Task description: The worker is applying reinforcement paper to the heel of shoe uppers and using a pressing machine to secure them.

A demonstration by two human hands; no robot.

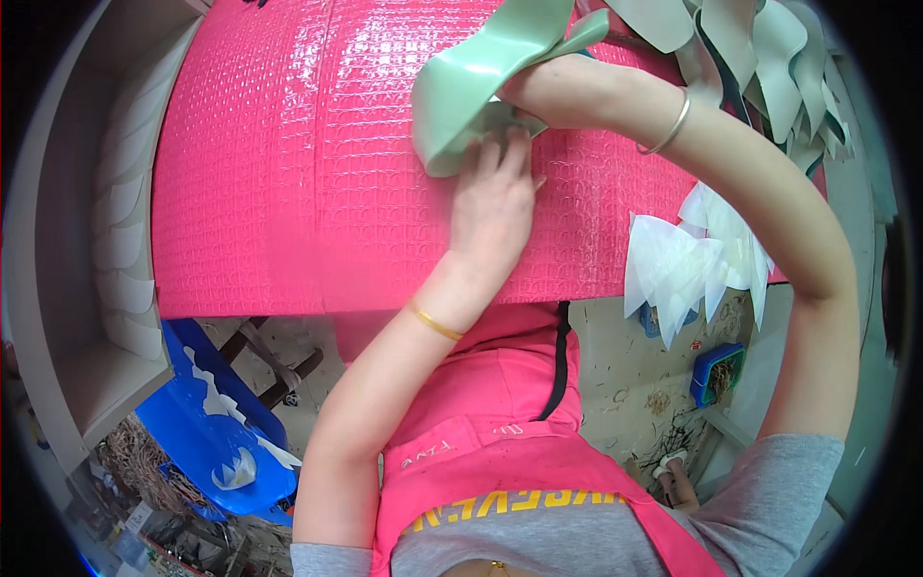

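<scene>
Shirt [471, 555]: grey, nearest the camera, beneath a pink apron [500, 457].
Green sheet [461, 82]: curled over the pink desk's [240, 173] far middle; looks light, bendy, slightly slippery, hardly fragile; best held by its edges.
Left hand [495, 197]: fingers at the sheet's lower edge; whether clamped, cannot tell.
Right hand [572, 91]: at the sheet, fingertips hidden; cannot tell its grip.
Writing: yellow lettering [524, 500] on shirt, small white lettering [431, 452] on apron.

Pink mat [240, 192]: far end cropped. On mat, green sheet [461, 87] cut off at top; right hand [525, 93] mostly hidden in its fold, left hand's [493, 197] fingertips unclear. Clutter [187, 539] beyond mat's near left corner too small to tell.
</scene>
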